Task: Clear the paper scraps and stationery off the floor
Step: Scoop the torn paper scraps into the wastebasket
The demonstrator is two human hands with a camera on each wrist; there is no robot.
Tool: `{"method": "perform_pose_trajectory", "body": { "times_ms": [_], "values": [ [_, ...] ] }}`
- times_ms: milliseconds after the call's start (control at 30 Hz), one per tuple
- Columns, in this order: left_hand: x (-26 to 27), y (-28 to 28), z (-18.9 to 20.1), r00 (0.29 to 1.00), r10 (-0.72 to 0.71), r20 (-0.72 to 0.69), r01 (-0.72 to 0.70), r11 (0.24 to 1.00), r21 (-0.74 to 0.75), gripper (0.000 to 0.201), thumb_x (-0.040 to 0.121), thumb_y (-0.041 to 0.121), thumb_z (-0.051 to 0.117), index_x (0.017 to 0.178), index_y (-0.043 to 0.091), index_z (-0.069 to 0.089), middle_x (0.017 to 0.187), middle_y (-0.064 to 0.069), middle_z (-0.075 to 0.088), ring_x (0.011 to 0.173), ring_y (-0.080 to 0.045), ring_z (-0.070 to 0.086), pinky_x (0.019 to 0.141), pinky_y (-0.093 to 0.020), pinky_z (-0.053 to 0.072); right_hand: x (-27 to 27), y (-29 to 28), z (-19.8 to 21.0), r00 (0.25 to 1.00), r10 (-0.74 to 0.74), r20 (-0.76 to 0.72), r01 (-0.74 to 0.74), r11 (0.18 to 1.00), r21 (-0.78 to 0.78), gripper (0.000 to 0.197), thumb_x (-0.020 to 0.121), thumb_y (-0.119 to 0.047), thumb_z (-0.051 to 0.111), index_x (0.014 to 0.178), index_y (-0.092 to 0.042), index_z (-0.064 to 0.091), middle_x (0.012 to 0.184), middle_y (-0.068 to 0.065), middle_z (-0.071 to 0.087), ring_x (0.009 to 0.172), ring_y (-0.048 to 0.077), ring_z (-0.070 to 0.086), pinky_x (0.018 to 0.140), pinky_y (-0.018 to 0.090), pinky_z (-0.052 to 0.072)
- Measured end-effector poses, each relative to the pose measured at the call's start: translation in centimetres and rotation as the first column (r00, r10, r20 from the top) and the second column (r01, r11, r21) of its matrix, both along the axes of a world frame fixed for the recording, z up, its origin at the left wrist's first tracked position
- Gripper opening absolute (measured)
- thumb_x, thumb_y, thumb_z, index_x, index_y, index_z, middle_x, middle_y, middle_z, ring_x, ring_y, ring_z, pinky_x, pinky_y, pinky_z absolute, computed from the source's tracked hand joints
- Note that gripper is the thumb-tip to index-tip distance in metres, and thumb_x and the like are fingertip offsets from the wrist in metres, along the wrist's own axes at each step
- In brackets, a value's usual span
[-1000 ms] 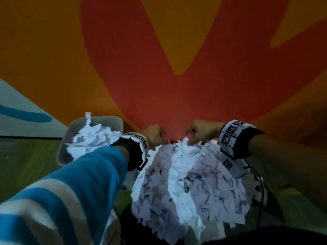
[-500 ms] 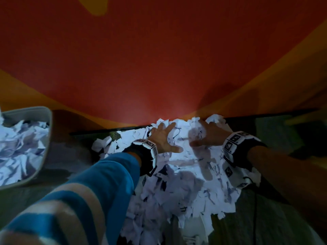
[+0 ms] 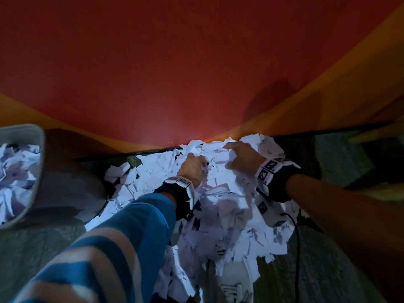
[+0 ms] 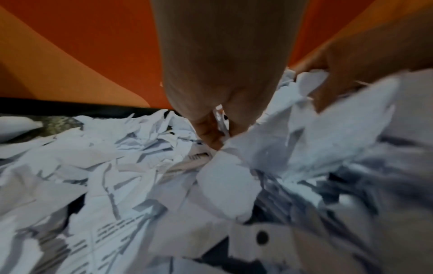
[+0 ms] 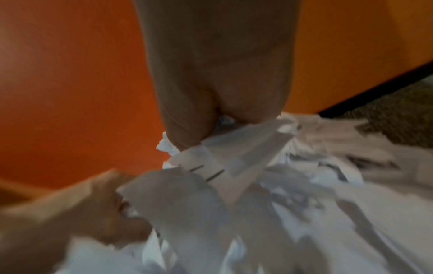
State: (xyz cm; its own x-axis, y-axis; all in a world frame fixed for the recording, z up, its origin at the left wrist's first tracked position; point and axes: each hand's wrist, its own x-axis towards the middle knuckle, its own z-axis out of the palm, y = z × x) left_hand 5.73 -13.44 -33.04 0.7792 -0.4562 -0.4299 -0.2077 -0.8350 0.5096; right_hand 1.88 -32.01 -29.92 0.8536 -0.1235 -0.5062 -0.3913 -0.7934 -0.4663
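A big heap of torn white paper scraps lies on the floor against the red and orange wall. Both hands dig into its far end. My left hand has its fingers curled round scraps near the middle of the heap. My right hand grips scraps just to the right of it, with fingers curled into the paper. In both wrist views the fingertips are buried in paper. No stationery shows in these frames.
A grey bin holding more white scraps stands at the left edge. A black baseboard runs along the wall's foot. A white shoe pokes out under the heap's near end. A black cable trails from the right wrist.
Half a second ago both hands lay spread flat on the heap; now their fingers have curled into the scraps. Before that they were raised, holding a large bunch by the bin.
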Motion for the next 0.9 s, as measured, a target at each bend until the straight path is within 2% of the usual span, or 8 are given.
{"method": "perform_pose_trajectory", "body": {
  "times_ms": [67,133,233,367,500,633,733,900],
  "values": [
    [0.7,1.0,0.9,0.999,0.036,0.013,-0.035,0.998,-0.048,0.013,0.087,0.001,0.064,0.084,0.011,0.072,0.100,-0.011,0.068,0.089,-0.024,0.065,0.082,-0.030,0.052,0.6,-0.4,1.6,0.998,-0.055,-0.009,0.055,0.998,0.025,0.068,0.081,-0.016,0.078,0.141,-0.012,0.047,0.146,0.011,0.044,0.132,0.026,0.045,0.094,0.025,0.038],
    [1.1,1.9,2.6,0.999,0.035,-0.004,-0.035,0.996,-0.077,0.015,0.083,-0.002,0.064,0.080,0.005,0.077,0.089,-0.011,0.075,0.086,-0.022,0.067,0.079,-0.025,0.051,1.0,-0.7,3.1,0.994,-0.107,-0.020,0.108,0.993,0.050,0.072,0.079,-0.017,0.081,0.141,-0.008,0.046,0.138,0.007,0.050,0.128,0.023,0.049,0.089,0.021,0.036],
    [1.9,3.5,6.1,0.999,0.046,0.023,-0.043,0.990,-0.136,0.012,0.080,0.001,0.067,0.078,0.007,0.077,0.085,-0.009,0.076,0.083,-0.021,0.069,0.080,-0.028,0.053,1.6,-0.3,6.3,0.994,-0.107,-0.014,0.108,0.992,0.060,0.075,0.075,-0.018,0.085,0.139,-0.004,0.048,0.113,0.007,0.064,0.102,0.019,0.060,0.082,0.022,0.039],
    [3.4,6.8,12.4,0.996,0.029,0.088,-0.014,0.985,-0.170,0.011,0.081,0.007,0.073,0.074,0.015,0.077,0.083,0.001,0.076,0.075,-0.007,0.065,0.075,-0.013,0.043,2.5,2.1,11.9,0.997,-0.067,0.031,0.066,0.996,0.053,0.083,0.076,-0.022,0.085,0.145,-0.006,0.044,0.144,0.013,0.050,0.128,0.026,0.051,0.100,0.027,0.041],
    [4.5,11.7,19.5,0.986,0.029,0.163,-0.003,0.987,-0.159,0.007,0.081,0.012,0.076,0.077,0.017,0.078,0.084,0.010,0.075,0.077,-0.001,0.066,0.065,0.001,0.039,3.3,5.4,17.8,0.997,-0.002,0.076,-0.006,0.995,0.102,0.084,0.077,-0.020,0.083,0.148,-0.008,0.040,0.146,0.012,0.048,0.130,0.026,0.049,0.104,0.029,0.038],
    [4.4,18.0,25.4,0.968,0.081,0.237,-0.041,0.985,-0.167,0.005,0.081,0.012,0.077,0.079,0.017,0.078,0.087,0.010,0.075,0.081,0.001,0.065,0.068,0.006,0.035,4.4,10.1,22.8,0.992,0.033,0.124,-0.048,0.992,0.117,0.085,0.076,-0.020,0.084,0.148,-0.012,0.040,0.149,0.011,0.044,0.134,0.028,0.045,0.108,0.036,0.038],
    [3.9,23.3,28.1,0.950,0.154,0.273,-0.106,0.978,-0.180,0.004,0.082,0.013,0.078,0.080,0.017,0.079,0.086,0.011,0.074,0.080,-0.001,0.066,0.070,0.001,0.041,5.1,14.7,25.9,0.985,0.077,0.154,-0.097,0.988,0.122,0.084,0.077,-0.019,0.084,0.148,-0.011,0.039,0.150,0.013,0.042,0.135,0.030,0.044,0.109,0.040,0.039],
    [3.1,32.0,29.0,0.903,0.305,0.304,-0.248,0.946,-0.210,0.004,0.082,0.017,0.080,0.078,0.019,0.078,0.086,0.008,0.075,0.083,-0.007,0.068,0.075,-0.024,0.054,6.4,22.2,29.1,0.973,0.168,0.160,-0.193,0.969,0.153,0.086,0.077,-0.021,0.084,0.150,-0.013,0.037,0.152,0.014,0.041,0.137,0.031,0.042,0.108,0.038,0.038]
  ]
}}
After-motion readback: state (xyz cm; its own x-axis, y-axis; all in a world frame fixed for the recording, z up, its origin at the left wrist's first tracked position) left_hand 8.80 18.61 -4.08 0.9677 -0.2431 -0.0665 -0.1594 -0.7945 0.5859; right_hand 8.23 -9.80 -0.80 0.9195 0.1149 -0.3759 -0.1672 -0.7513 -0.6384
